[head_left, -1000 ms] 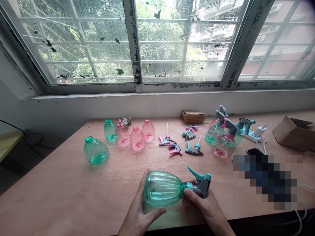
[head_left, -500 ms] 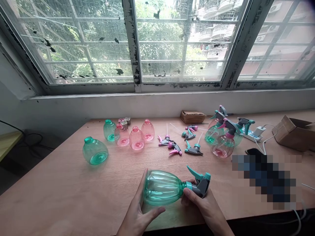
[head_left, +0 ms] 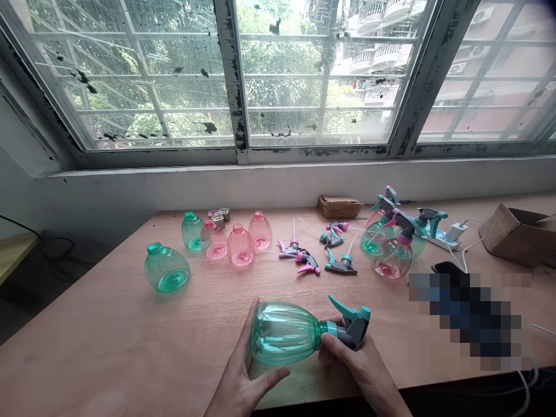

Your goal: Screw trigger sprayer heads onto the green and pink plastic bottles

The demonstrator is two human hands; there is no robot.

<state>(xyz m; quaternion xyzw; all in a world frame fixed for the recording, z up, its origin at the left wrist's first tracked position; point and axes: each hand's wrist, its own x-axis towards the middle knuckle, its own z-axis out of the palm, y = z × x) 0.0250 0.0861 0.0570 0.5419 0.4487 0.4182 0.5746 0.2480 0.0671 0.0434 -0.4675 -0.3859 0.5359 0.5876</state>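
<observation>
A clear green spray bottle [head_left: 284, 333] lies sideways between my hands above the table's front part, its grey and teal trigger head [head_left: 355, 327] pointing right. My left hand [head_left: 247, 362] cups the bottle's base, thumb stretched along the near side and fingers behind it. With thumb and fingers my right hand [head_left: 343, 356] grips the teal collar at the neck. Farther back lie loose pink-grey trigger heads [head_left: 299, 255] and teal-grey ones [head_left: 341, 263] with thin tubes. Headless pink bottles [head_left: 241, 246] and green bottles [head_left: 167, 269] stand to the left.
Several bottles with heads fitted [head_left: 393, 255] stand at the right back. Beyond them are a white power strip with a charger [head_left: 454, 233] and an open cardboard box [head_left: 516, 237]. A brown package [head_left: 339, 207] lies by the wall. A pixelated patch covers part of the right side.
The view has shifted very slightly. Both hands hold the spray bottle in nearly the same position as before.
</observation>
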